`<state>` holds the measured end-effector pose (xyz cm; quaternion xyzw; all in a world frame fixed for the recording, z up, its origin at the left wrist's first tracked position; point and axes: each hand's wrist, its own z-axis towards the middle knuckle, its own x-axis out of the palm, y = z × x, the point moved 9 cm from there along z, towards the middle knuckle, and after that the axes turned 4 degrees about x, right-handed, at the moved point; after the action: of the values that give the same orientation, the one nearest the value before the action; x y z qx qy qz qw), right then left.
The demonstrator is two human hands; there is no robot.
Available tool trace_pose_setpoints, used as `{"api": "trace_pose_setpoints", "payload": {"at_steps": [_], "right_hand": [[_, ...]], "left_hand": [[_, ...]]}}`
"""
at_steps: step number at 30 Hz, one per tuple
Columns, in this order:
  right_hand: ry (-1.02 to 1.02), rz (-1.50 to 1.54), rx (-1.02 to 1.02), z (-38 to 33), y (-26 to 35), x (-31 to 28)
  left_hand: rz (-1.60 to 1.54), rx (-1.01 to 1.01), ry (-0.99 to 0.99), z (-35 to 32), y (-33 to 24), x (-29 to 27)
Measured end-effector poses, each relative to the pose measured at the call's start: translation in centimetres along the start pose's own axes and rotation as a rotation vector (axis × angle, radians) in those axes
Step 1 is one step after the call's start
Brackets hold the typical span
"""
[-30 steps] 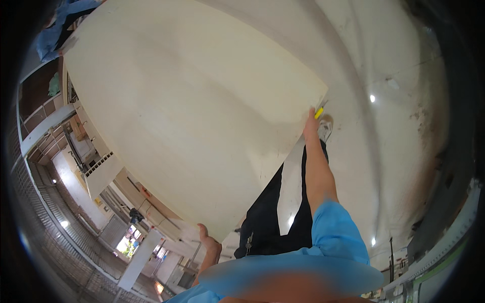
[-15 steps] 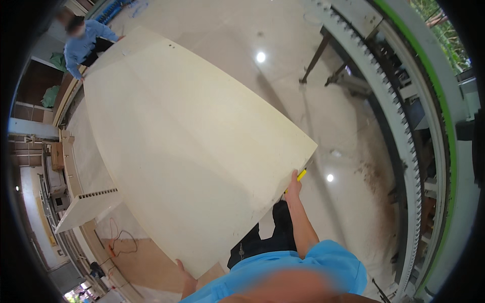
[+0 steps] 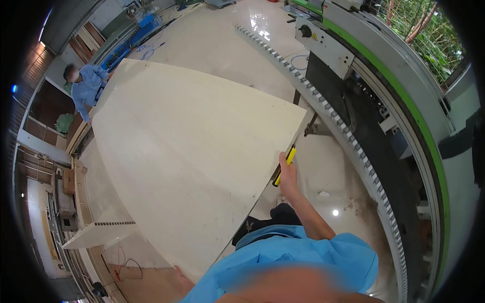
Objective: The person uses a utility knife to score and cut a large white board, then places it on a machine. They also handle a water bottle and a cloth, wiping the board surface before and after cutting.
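Note:
A large cream-coloured board [image 3: 182, 151] spans the middle of the view, held off the floor. My right hand [image 3: 288, 177] is closed at its near right edge, with the thumb on top and the other fingers mostly hidden. Between that hand and the board edge sits a slim yellow-and-black tool [image 3: 286, 165], its exact kind unclear. At the near left edge, my left hand [image 3: 182, 279] grips the board, its fingers partly hidden beneath. A co-worker in a blue shirt [image 3: 90, 87] holds the far left end with both hands.
A long machine with a green stripe [image 3: 429, 136] curves along the right, its toothed roller rail [image 3: 331, 108] close to the board's right corner. On the left, a pale panel [image 3: 98, 235] stands near an orange cable [image 3: 118, 272]. Blue equipment [image 3: 121, 50] stands behind the co-worker.
My view has tilted up, showing more of the far room. The board has turned and its right corner is now closer to the roller rail. Both hands keep their hold.

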<state>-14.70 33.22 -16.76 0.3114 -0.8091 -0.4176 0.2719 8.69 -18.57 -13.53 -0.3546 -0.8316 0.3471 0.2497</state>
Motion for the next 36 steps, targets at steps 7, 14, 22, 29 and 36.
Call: {"api": "trace_pose_setpoints", "payload": {"at_steps": [7, 14, 22, 29, 36], "right_hand": [[0.119, -0.001, -0.204, 11.7, 15.4, 3.2], [0.223, -0.009, -0.252, 25.5, 26.5, 7.3], [0.334, -0.072, -0.131, 44.3, 35.8, 10.9], [0.393, -0.186, -0.006, 57.4, 36.2, 12.0], [0.357, -0.273, 0.054, 65.5, 33.5, 12.1]], "left_hand": [[-0.07, -0.045, -0.065, 0.8, 2.0, 13.1], [-0.178, -0.123, -0.042, 2.7, 5.0, 27.0], [-0.144, -0.058, -0.265, 2.9, 7.0, 44.2], [-0.299, -0.073, -0.299, 1.1, 7.7, 56.8], [-0.231, -0.057, -0.272, 3.3, 10.5, 60.9]]}}
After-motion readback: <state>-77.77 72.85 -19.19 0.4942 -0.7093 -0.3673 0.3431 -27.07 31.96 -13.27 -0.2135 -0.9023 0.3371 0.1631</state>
